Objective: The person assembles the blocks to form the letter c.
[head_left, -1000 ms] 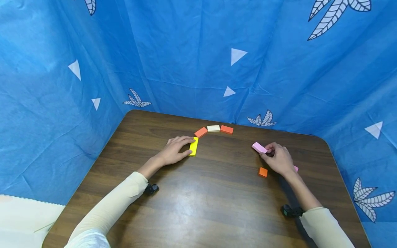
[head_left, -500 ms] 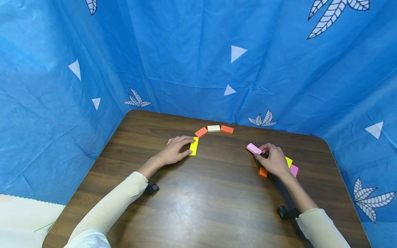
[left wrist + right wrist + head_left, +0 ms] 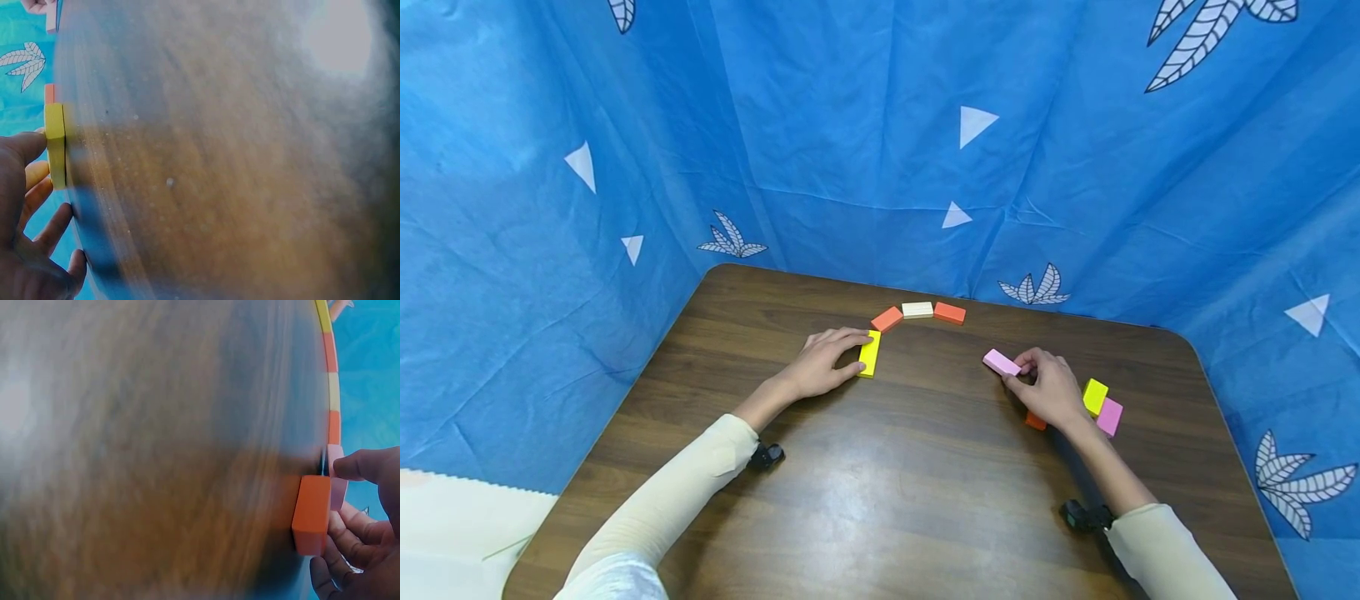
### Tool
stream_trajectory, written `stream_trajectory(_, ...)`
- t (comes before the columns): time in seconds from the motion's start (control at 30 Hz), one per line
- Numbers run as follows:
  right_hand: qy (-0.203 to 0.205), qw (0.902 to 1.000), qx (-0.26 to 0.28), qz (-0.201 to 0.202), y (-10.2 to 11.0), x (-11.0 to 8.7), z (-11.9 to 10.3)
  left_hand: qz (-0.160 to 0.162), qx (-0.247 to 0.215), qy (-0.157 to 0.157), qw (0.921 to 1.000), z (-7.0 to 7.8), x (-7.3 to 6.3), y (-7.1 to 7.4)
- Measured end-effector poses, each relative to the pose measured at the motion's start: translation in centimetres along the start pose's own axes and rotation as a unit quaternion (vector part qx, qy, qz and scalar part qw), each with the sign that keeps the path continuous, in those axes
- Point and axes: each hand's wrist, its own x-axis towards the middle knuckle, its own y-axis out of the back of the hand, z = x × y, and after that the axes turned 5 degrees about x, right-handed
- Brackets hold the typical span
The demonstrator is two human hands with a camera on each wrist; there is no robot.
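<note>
My left hand [image 3: 822, 364] holds a yellow block [image 3: 868, 354] lying flat on the wooden table, thumb at its near end and fingers at its far end. In the left wrist view, that yellow block [image 3: 55, 147] sits between thumb and fingers. A pink block [image 3: 1001, 362] is pinched at its right end by the thumb and fingers of my right hand [image 3: 1048, 389]. Beyond the yellow block, an orange-red block [image 3: 887, 319], a cream block [image 3: 917, 311] and another orange-red block [image 3: 950, 313] form a curved row.
An orange block [image 3: 1035, 421] lies under the right hand, partly hidden; the right wrist view shows this orange block [image 3: 312, 509] closer. Right of the hand are a second yellow block [image 3: 1095, 397] and a second pink block [image 3: 1109, 416], touching. Blue cloth [image 3: 865, 150] hangs behind the table.
My right hand has carried the pink block leftward, toward the row, uncovering the yellow and pink blocks at right and partly covering the orange one. The left hand stays put.
</note>
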Motion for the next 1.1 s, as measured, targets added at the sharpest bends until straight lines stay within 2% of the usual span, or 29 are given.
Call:
stream_trajectory(0.53, 0.022, 0.9995, 0.020, -0.008, -1.3, 0.2, -1.4, -0.004, -0.001, 0.002, 1.0000, 0.2, 0.0, 0.2)
stream_trajectory(1.1, 0.044, 0.9986, 0.023, -0.019, -3.1, 0.0, -4.0, -0.007, -0.002, 0.005, 1.0000, 0.2, 0.0, 0.4)
